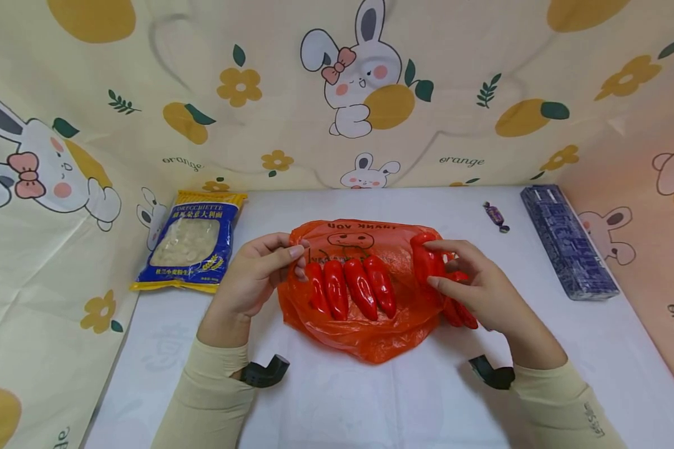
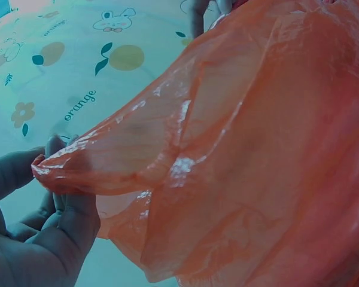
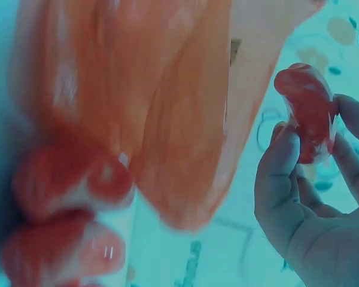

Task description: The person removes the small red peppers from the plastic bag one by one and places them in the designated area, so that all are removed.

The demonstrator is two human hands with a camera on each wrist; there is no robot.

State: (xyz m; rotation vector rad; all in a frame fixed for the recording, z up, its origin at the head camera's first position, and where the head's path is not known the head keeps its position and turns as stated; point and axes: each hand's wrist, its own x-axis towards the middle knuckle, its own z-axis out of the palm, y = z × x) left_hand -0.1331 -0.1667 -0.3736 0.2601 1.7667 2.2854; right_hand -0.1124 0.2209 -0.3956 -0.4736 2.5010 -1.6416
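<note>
My left hand (image 1: pixel 261 271) pinches the upper left edge of a red plastic bag (image 1: pixel 365 346); in the left wrist view, that bag corner (image 2: pixel 60 173) is drawn to a point at the fingertips. Several glossy red peppers (image 1: pixel 359 290) lie side by side in the bag. At its right side my right hand (image 1: pixel 480 280) holds another red pepper (image 3: pixel 314 113) upright between thumb and fingers. Below that hand, more red peppers (image 1: pixel 462 312) lie beside the bag, partly hidden by the hand.
A blue and yellow orecchiette pasta packet (image 1: pixel 188 240) lies at the left. Back right are a small purple wrapped candy (image 1: pixel 495 217) and a long dark blue patterned box (image 1: pixel 567 243). A printed cloth wall (image 1: pixel 292 125) encloses the white table (image 1: pixel 337 405).
</note>
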